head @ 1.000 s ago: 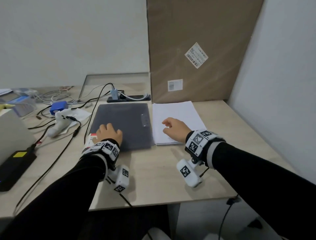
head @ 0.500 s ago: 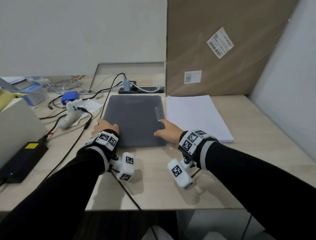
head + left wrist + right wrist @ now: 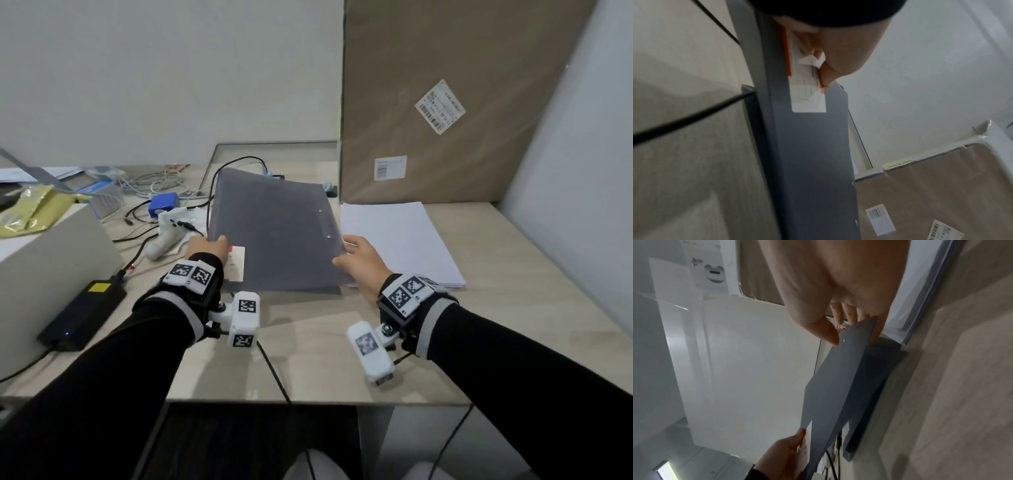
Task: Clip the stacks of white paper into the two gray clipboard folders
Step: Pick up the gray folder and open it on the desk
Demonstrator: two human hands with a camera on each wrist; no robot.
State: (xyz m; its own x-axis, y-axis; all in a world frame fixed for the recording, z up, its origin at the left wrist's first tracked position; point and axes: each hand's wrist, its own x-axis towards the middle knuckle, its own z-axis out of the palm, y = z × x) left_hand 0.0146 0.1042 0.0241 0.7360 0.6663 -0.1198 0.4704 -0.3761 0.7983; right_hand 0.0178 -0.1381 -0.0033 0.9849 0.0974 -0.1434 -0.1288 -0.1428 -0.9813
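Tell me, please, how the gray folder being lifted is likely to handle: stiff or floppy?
Probably fairly stiff: the gray folder stays flat though the left hand and right hand hold only its edges. Its smooth surface may slip. It seems light.

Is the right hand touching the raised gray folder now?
Touching. The right wrist view shows the right hand pinching the gray folder's corner, thumb above, fingers below.

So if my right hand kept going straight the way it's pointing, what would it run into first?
The right hand already grips the lifted gray folder; beyond that, probably the brown cardboard box, though depth is unclear.
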